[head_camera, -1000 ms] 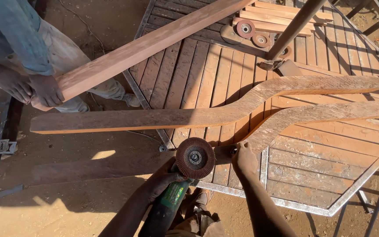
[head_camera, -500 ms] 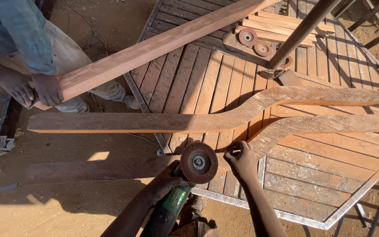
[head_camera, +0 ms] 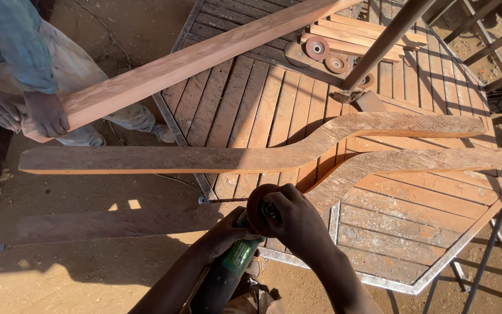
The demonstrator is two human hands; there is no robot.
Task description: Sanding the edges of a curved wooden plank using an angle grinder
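Green and black, the grinder [head_camera: 228,270] is gripped low by the left hand [head_camera: 225,235]. Its round disc [head_camera: 261,209], bare a second ago, is now covered by the right hand [head_camera: 294,221], closed over the middle, so cutting is stopped. The disc is hidden mostly. The curved wooden piece [head_camera: 251,158] is laid across the slatted bench [head_camera: 413,215], just above. A co-worker's face is cut off.

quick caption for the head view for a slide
Left hand grips a green angle grinder, right hand covers its disc, beside curved wooden boards on a slatted table.
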